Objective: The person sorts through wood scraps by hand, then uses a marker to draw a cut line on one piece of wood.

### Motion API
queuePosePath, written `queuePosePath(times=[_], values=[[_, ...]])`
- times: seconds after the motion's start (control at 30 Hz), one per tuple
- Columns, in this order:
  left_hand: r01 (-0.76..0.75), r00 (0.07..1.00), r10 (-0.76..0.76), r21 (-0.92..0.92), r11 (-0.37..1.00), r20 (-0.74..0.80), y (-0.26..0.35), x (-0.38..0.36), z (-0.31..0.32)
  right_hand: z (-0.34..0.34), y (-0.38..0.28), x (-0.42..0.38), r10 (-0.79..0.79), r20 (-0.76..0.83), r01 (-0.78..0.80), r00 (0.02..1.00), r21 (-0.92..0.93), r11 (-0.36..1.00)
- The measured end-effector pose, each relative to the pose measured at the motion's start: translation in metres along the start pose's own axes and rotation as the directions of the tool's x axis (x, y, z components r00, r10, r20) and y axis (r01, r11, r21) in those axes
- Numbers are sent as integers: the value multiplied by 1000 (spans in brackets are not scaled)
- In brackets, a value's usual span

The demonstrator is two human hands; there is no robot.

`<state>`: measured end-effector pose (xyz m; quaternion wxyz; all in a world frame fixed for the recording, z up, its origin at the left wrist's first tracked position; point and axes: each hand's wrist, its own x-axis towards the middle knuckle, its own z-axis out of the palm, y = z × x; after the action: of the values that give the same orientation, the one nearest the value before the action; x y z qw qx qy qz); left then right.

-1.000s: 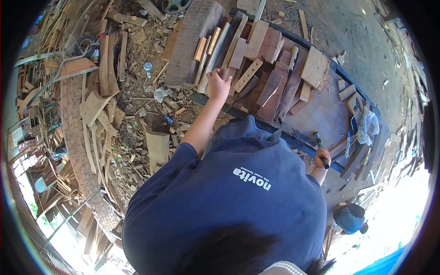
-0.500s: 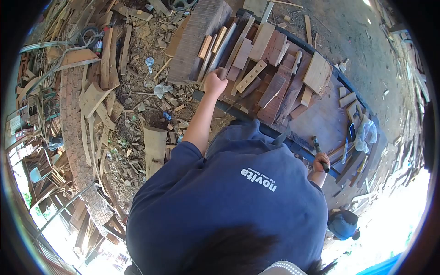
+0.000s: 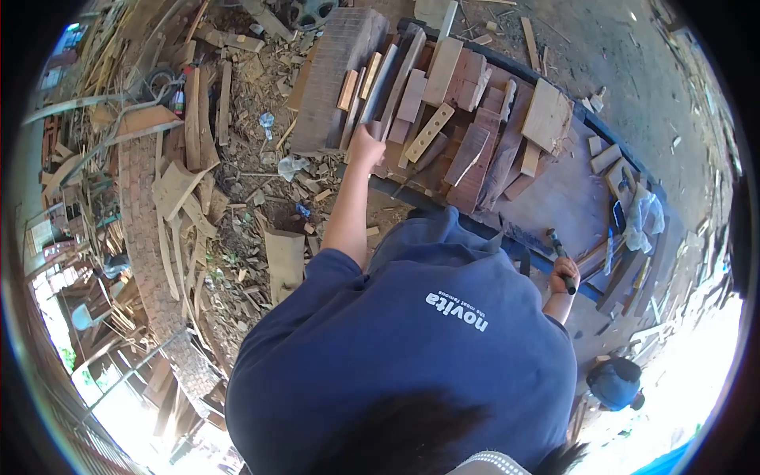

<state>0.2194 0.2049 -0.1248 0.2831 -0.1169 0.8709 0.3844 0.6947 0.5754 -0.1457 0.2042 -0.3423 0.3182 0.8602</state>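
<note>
My left hand (image 3: 365, 147) reaches forward to a pile of wood offcuts on the workbench (image 3: 554, 198). Its fingers are closed around the near end of a long narrow grey wood strip (image 3: 389, 75), which lies among the other pieces. My right hand (image 3: 564, 275) is low at the bench's near edge, gripping the dark handle of a hammer-like tool (image 3: 555, 242) that points up over the bench. My dark blue shirt fills the lower middle of the view.
The pile holds a board with holes (image 3: 430, 132), a square board (image 3: 545, 115) and a large ribbed block (image 3: 332, 75). A plastic bag (image 3: 643, 214) lies at the bench's right end. Scrap wood litters the ground (image 3: 237, 206) at left. A blue cap (image 3: 614, 382) sits lower right.
My left hand went from resting open-fingered on the pile to closing around the end of the grey strip. My right hand with the tool stayed at the bench edge.
</note>
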Motion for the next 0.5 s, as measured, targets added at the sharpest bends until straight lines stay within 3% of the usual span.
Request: queuePosePath(times=[0.07,0.13,0.17,0.27,0.3,0.33,0.4,0.5], values=[[-93,995,94,40,995,-24,-11,9,-11,-1,4,0,-25,3,25,1000,-18,1000],[-31,999,26,-111,993,-45,-14,4,-20,-3,0,1,-12,17,12,1000,-34,999],[-32,999,28,-103,994,-40,-18,7,-20,-5,-2,1,-57,15,58,998,-97,994],[-44,906,126,206,977,-403,-23,5,-22,-2,2,-1,-10,14,10,1000,-48,999],[39,876,161,401,915,-455,-22,0,-19,-2,3,-1,-18,14,18,1000,-57,998],[38,876,166,408,912,-453,-21,-3,-17,-2,2,0,-18,14,18,1000,-49,999],[172,922,50,523,835,-383,-18,-7,-13,-3,-2,1,-14,7,15,1000,-65,998],[151,905,98,527,836,-414,-19,-14,-5,0,3,-1,-38,5,38,999,-91,995]])
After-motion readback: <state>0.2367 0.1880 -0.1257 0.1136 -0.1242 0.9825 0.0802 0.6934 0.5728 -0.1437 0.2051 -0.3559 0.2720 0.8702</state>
